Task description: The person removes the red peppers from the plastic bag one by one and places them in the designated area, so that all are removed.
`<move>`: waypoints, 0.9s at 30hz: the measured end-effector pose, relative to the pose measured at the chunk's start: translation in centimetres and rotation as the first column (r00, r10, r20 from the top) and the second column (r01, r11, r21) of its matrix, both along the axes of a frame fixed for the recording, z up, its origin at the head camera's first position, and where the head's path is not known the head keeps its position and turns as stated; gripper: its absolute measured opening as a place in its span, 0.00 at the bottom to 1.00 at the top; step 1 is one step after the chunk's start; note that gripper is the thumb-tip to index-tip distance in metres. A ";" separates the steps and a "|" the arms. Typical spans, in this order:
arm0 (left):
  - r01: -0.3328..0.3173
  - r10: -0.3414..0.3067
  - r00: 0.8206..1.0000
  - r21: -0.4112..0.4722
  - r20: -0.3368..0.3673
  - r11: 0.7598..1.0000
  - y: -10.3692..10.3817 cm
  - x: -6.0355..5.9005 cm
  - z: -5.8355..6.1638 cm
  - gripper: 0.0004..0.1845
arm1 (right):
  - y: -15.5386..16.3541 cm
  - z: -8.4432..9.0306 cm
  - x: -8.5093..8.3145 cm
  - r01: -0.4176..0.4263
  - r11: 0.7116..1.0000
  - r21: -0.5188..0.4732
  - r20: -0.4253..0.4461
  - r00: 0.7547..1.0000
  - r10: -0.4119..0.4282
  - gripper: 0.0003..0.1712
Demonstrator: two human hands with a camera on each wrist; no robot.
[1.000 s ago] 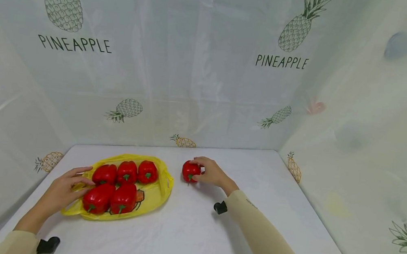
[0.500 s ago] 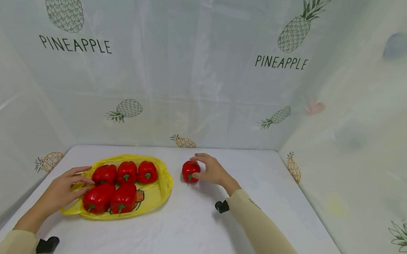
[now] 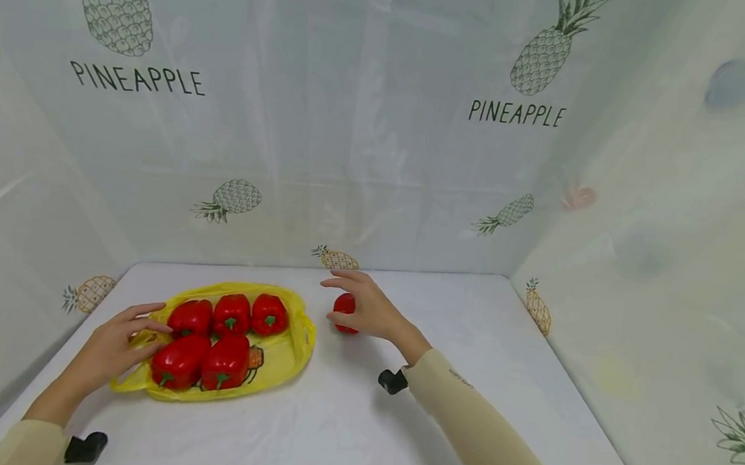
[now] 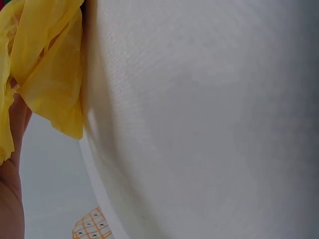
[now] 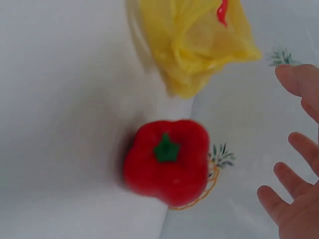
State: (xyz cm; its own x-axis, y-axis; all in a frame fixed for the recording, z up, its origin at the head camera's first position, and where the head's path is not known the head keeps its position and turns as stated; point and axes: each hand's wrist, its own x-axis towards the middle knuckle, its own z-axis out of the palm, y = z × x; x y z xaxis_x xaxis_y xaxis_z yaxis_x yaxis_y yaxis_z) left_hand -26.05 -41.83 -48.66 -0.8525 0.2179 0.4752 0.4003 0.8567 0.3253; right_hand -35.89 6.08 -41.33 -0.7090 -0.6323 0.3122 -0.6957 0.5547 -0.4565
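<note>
A yellow plastic bag point(image 3: 281, 373) lies spread flat on the left of the table with several red bell peppers point(image 3: 181, 361) on it in two rows. My left hand point(image 3: 107, 348) rests at the bag's left edge, fingers extended over the plastic toward the nearest peppers. In the left wrist view the bag's edge point(image 4: 55, 89) partly covers that hand. A single red bell pepper point(image 5: 167, 162) with a green stem stands on the table to the right of the bag. Over it my right hand point(image 3: 373, 312) is spread, partly hiding it in the head view; the right wrist view shows the fingers apart from it.
A white cloth point(image 3: 339, 439) covers the table. Translucent curtains with a printed pineapple point(image 3: 539, 61) hang behind and at both sides. Black wrist mounts point(image 3: 392, 381) stick out from both beige sleeves point(image 3: 475, 422).
My right hand has come off the lone pepper, opened wider and moved slightly left and up in front of it. The left hand and the bagged peppers look the same.
</note>
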 end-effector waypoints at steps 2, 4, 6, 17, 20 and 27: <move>-0.009 0.009 1.000 -0.001 0.017 1.000 0.1 0.0 -0.1 0.16 | -0.7 0.4 0.5 -0.011 1.000 0.001 -0.010 1.000 0.011 0.31; -0.016 0.016 0.999 0.002 0.032 1.000 0.1 0.0 -0.2 0.17 | -1.3 0.8 1.1 -0.027 1.000 -0.002 -0.017 0.999 0.027 0.32; -0.023 0.023 0.999 0.003 0.040 1.000 0.1 0.0 -0.2 0.17 | -1.9 1.0 1.6 -0.048 0.999 -0.008 -0.025 0.999 0.048 0.33; -0.036 0.036 0.998 0.000 0.056 0.999 0.2 -0.1 -0.2 0.19 | -5.1 0.8 3.4 -0.093 0.996 -0.002 -0.034 0.995 0.093 0.35; -0.028 0.028 0.998 0.014 0.061 0.999 0.2 0.0 -0.2 0.19 | -5.8 0.6 3.8 -0.096 0.995 -0.004 -0.033 0.995 0.096 0.35; -0.018 0.017 0.998 0.018 0.059 1.000 0.3 0.0 -0.1 0.19 | -7.4 0.2 4.6 -0.114 0.993 -0.005 0.003 0.993 0.114 0.37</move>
